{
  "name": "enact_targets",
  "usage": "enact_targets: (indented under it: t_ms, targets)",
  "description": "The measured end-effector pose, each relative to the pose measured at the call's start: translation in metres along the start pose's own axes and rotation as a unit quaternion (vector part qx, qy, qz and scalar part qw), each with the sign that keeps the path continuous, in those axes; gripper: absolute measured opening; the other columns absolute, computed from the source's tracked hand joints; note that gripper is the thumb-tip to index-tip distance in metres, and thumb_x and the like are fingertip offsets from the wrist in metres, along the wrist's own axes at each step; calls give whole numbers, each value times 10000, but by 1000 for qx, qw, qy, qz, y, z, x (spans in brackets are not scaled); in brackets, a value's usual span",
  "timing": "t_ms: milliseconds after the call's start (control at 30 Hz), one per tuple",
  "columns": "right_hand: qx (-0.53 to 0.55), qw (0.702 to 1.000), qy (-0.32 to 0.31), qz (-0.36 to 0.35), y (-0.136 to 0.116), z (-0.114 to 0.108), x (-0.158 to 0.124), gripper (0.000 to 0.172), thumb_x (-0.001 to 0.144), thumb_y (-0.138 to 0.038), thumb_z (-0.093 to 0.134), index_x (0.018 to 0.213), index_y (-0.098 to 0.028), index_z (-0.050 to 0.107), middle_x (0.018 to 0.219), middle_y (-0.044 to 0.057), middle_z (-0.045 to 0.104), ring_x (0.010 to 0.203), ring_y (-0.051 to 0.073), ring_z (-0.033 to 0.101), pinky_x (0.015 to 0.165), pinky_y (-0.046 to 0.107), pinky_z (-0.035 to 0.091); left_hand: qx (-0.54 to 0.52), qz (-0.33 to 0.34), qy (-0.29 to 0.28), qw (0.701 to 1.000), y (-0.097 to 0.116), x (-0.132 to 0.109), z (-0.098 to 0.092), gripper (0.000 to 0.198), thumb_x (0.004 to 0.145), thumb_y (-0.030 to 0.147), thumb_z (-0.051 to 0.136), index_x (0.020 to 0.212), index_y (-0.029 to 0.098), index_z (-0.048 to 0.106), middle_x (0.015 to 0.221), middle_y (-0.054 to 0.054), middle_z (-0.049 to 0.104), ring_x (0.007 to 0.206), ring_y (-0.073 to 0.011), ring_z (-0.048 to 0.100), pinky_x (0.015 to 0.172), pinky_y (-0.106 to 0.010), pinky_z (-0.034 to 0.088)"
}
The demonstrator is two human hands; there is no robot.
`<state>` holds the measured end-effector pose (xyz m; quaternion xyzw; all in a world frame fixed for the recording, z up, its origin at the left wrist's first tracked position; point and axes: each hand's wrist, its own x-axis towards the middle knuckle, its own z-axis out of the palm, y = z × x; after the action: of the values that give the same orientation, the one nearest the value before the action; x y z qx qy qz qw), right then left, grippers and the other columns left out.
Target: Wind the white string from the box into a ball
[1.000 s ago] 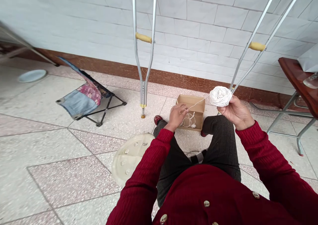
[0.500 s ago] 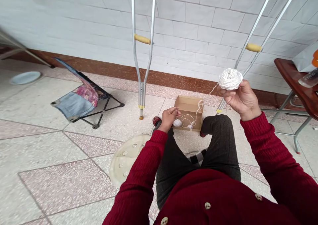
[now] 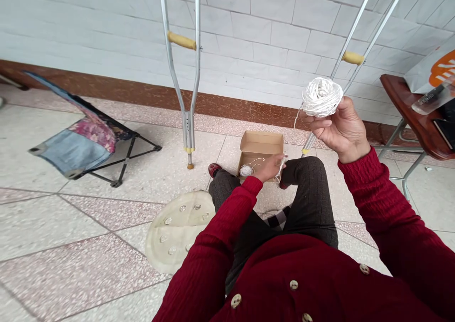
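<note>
"Where's the big ball of white yarn [image 3: 322, 96]?"

"Up in the air, in the right hand [image 3: 341, 128]. The thumb is on one side and fingers are under it, closed on it. A metal crutch [image 3: 353, 58] is behind it."

"Is it heavy?"

"I bet it's light and soft. It would squash if you squeezed hard, and loops might slip off. I'd cup it from below."

"And the left hand [image 3: 269, 168]?"

"Low down, over the cardboard box [image 3: 262, 144]. A loose bit of yarn [image 3: 281, 166] is right by its fingertips. I can't tell if they're pinched on it."

"What's in the box?"

"A little ball of yarn [image 3: 246, 170]. That looks light too. I'd take it with just a thumb and some fingers."
</note>
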<state>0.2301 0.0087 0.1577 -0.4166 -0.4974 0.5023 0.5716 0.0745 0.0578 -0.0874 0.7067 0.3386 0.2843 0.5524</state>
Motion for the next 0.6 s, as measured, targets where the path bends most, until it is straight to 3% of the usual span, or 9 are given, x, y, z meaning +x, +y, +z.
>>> enact_targets:
  t_ms: [100,200,267,333,400,467,500,600]
  targets:
    - [-1,1000,8,-11,-1,-3,6,293,825,-482,630,1036,-280,604,1108,-2,643,950,171,606,519,174,516,-7,-30,-78,996,0,-11,2,253,759,386,679,858,164,748,876,-55,739,866,-222,652,849,-358,502]
    - [12,1000,14,-23,-4,-5,15,255,817,-452,648,994,-271,621,1087,-10,651,1004,181,602,538,165,526,-50,-54,-83,994,-8,-27,-6,324,784,455,641,853,159,754,850,-53,740,831,-208,658,788,-324,508]
    - [58,998,4,-22,-13,-6,21,218,794,-415,677,940,-258,635,1032,-24,665,993,155,607,546,137,520,-59,-69,-47,995,-20,-38,-17,344,788,475,622,831,161,755,891,-67,744,861,-205,661,795,-308,503]
    - [149,989,-17,-9,-29,-11,25,154,775,-351,692,877,-244,646,929,-42,675,921,99,614,538,86,488,-28,-117,25,992,-36,-47,-33,338,768,470,614,755,160,746,859,-73,744,848,-205,660,784,-299,502]
    - [274,961,-33,15,-51,-20,26,89,812,-328,626,832,-248,659,835,-55,669,869,57,615,526,44,450,26,-184,96,978,-53,-52,-54,310,745,429,601,656,156,719,767,-75,736,808,-211,654,761,-300,497]
    - [420,906,-36,44,-76,-33,22,218,865,-395,505,793,-281,677,837,-71,677,936,56,627,534,37,441,60,-218,130,965,-65,-51,-81,279,735,382,581,607,158,689,677,-77,715,741,-215,645,716,-306,492]
    - [500,863,-39,64,-89,-40,19,244,855,-433,502,755,-303,682,871,-96,690,1001,65,627,545,34,440,79,-230,147,959,-69,-48,-96,257,733,360,571,603,166,679,654,-70,707,735,-213,641,707,-302,488]
    - [708,696,-63,103,-117,-60,8,65,733,-394,677,680,-356,685,961,-200,696,1167,66,573,596,-17,416,150,-257,183,937,-66,-31,-142,187,719,294,568,593,180,645,613,-64,690,762,-228,643,709,-307,473]
